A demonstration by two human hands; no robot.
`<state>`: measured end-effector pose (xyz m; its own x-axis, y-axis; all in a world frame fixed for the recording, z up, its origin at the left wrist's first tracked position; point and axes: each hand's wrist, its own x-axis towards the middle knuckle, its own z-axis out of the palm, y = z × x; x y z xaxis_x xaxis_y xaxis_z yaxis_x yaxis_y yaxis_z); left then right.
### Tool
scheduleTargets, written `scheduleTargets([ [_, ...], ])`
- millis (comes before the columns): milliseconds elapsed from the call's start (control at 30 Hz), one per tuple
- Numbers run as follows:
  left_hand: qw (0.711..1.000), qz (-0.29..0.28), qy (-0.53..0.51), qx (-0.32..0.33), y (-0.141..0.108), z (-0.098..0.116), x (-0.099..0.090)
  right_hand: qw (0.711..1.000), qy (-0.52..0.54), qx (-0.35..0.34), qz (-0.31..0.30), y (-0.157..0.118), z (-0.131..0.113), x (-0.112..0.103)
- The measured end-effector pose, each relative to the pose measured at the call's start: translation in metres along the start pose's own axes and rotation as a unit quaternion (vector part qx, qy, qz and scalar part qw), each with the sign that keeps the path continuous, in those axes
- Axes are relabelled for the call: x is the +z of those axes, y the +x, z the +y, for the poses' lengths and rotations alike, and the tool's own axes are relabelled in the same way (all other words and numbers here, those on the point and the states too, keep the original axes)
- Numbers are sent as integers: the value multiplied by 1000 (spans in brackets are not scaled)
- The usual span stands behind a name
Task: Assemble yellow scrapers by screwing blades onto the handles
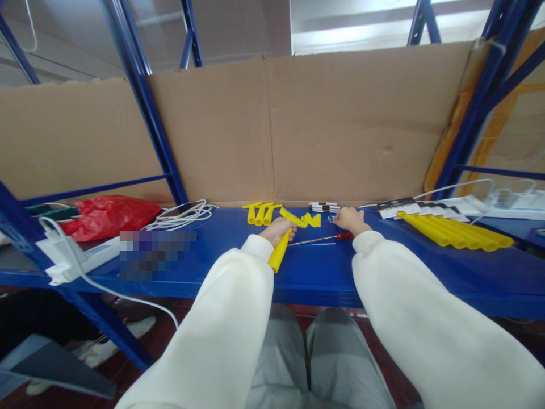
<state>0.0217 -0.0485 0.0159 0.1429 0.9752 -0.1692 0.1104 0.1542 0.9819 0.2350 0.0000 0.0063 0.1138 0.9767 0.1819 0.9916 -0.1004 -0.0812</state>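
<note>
While the left hand (279, 229) grips a yellow tool (279, 251), fingers curled

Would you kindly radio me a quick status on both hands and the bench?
Left hand gripping yellow tube. Right hand beside small silvery bits. Red-handled screwdriver lying between hands.

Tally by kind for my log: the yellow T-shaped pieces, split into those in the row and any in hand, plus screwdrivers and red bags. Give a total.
Yellow T-shaped pieces in the row: 3
Yellow T-shaped piece in the left hand: 1
Metal screwdriver with a red handle: 1
Crumpled red plastic bag: 1
Total: 6
</note>
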Motion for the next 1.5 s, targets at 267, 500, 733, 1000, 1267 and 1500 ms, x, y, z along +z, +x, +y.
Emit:
scheduleTargets([
  [267, 1000, 2, 2, 4, -4, 2, 2, 1000, 3, 10, -17, 4, -1, 0],
  [500, 1000, -2, -11, 3, -2, 1, 1, 1000, 8, -3, -21, 9, -3, 3],
  [733, 1000, -8, -23, 11, 4, -4, -1, 999, 18, 16, -27, 17, -2, 4],
  [1000, 1000, -5, -23, 14, 1, -2, 0, 999, 45, 18, -24, 19, 3, 7],
  [1267, 1000, -4, -18, 8, 3, -3, 0, 998, 35, 44, -31, 26, 8, 15],
  [1500, 1000, -14, -22, 10, 4, -3, -2, 999, 40, -4, 8, 31, 12, 19],
])
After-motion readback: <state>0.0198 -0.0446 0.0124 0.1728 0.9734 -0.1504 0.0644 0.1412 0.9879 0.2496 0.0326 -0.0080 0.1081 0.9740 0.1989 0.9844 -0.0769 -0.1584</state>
